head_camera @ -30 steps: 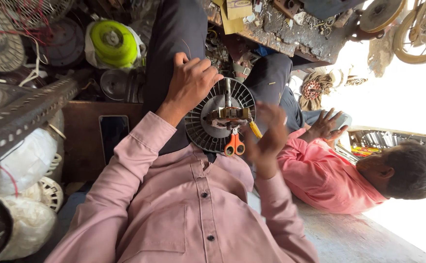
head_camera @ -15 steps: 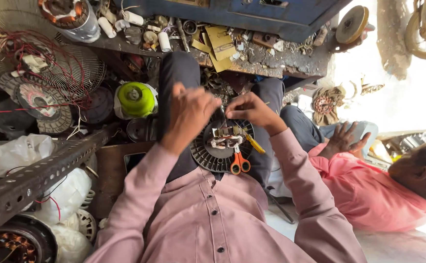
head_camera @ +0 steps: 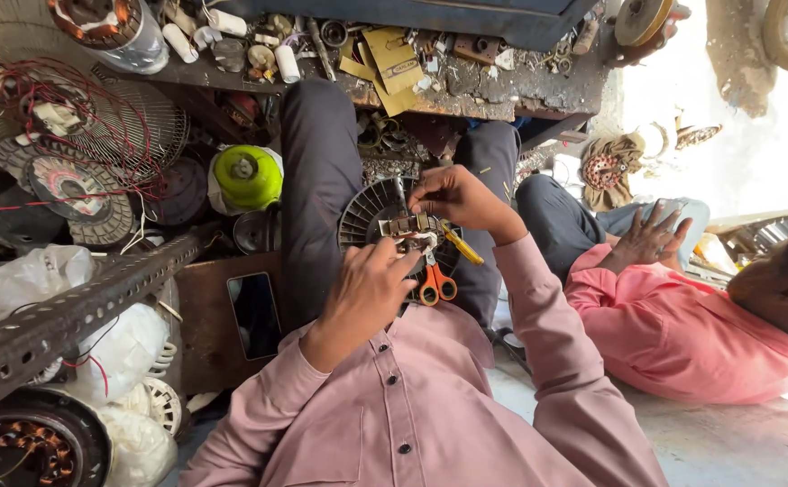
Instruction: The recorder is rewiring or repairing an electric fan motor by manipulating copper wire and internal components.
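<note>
**While You Sat Among Fan Parts: Motor Disc Held on the Lap**

While you sat in the cluttered repair corner, a workbench (head_camera: 466,86) stood ahead of your knees, its top strewn with cardboard scraps, small metal parts and white tubes. Wire fan guards (head_camera: 78,135) with red wire trailing over them leaned at your left, beside a lime-green cap (head_camera: 248,176) and a perforated steel angle bar (head_camera: 78,302). A dark phone (head_camera: 254,314) lay on a brown board by your left thigh. A second person in a pink shirt (head_camera: 673,329) reclined at your right, one hand flat on a knee.

Item: round black motor disc (head_camera: 385,221) with ribbed rim, resting on your lap between the thighs, flat face turned up toward you. Being round, it showed no long axis of its own; the small metal fitting (head_camera: 407,225) at its centre ran crosswise, left to right.

Your left hand (head_camera: 367,284) lay over the near edge of the disc, fingers curled and pinching at a white piece beside the fitting. Your right hand (head_camera: 457,198) came over the far edge, fingers closed on a slim tool tip pressed at the fitting; a yellow handle (head_camera: 462,245) stuck out beneath that wrist, whether gripped I cannot tell. Orange-handled scissors (head_camera: 436,284) lay against the disc's near rim, between the two hands.
</note>
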